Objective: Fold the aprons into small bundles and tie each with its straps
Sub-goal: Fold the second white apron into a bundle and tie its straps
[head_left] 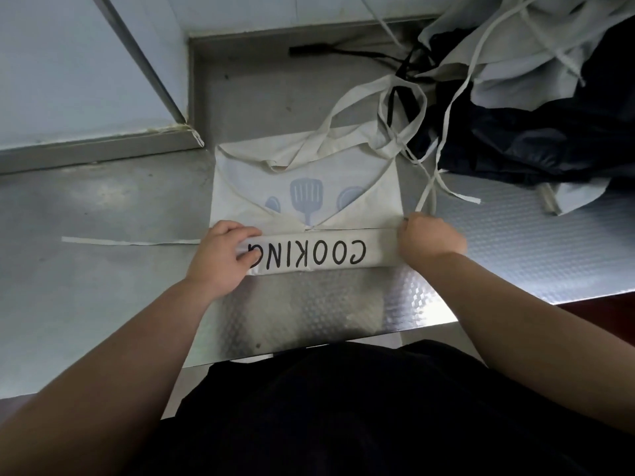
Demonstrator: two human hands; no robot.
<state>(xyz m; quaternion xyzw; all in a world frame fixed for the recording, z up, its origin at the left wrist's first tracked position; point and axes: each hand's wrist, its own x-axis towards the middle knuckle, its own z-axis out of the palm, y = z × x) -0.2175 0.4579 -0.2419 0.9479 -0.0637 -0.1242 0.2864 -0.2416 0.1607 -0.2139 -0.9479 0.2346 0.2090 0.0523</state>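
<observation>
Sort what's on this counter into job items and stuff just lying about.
Job: cream COOKING apron, its side strap, left hand and right hand gripping it, pile of aprons waiting.
Lying about: steel counter, wall panel, black strip at the back, perhaps a strap from the pile.

The cream apron (pixel 305 187) lies flat near the tabletop's (pixel 103 207) front edge, its near end rolled up, showing COOKING. A thin strap (pixel 130 241) trails left. More aprons (pixel 532 97) sit heaped at the tabletop's far right.
</observation>
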